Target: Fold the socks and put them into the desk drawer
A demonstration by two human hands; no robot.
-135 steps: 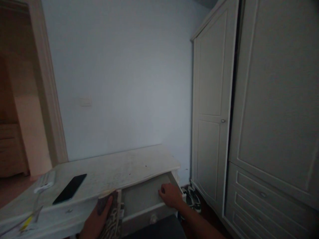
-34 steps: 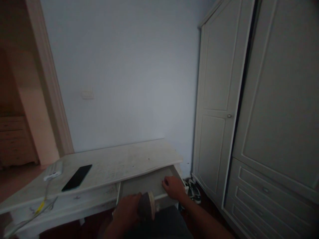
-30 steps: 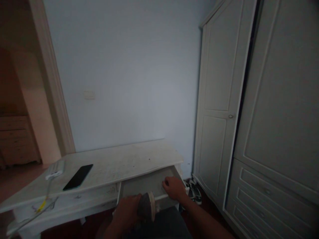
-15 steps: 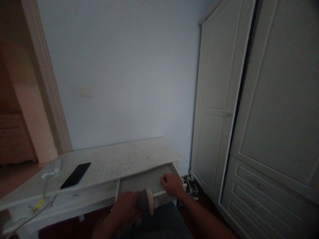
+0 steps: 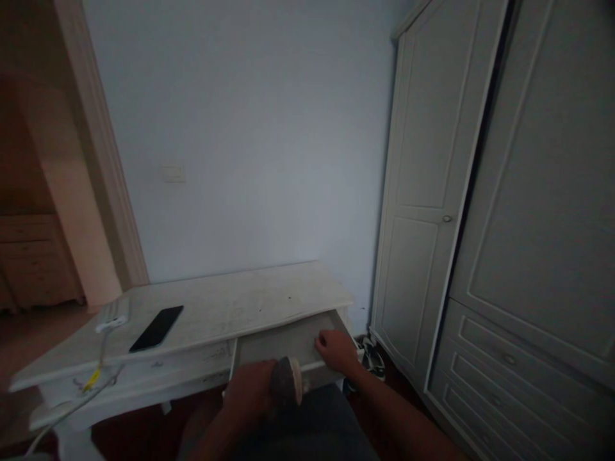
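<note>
My left hand (image 5: 252, 390) is closed around a dark grey, rounded thing with a cream-coloured rim (image 5: 287, 382); its kind is unclear, and the hand hides part of it. It is held low, in front of the pulled-out drawer (image 5: 283, 344) of a white desk. My right hand (image 5: 335, 350) is curled into a fist at the drawer's right front, its wrist over the front panel. Whatever those fingers may hold is hidden. Inside the drawer, the grey bottom shows.
On the worn white desk top (image 5: 230, 301) lie a black phone (image 5: 157, 328) and a white power strip (image 5: 113, 318), its cable hanging over the front. Dark shoes (image 5: 372, 358) stand on the floor beside the desk. A white wardrobe (image 5: 423, 192) rises at the right.
My view has turned slightly left, so the desk and wardrobe appear further right. The grey thing has tilted slightly in my left hand. My right fist stays over the drawer.
</note>
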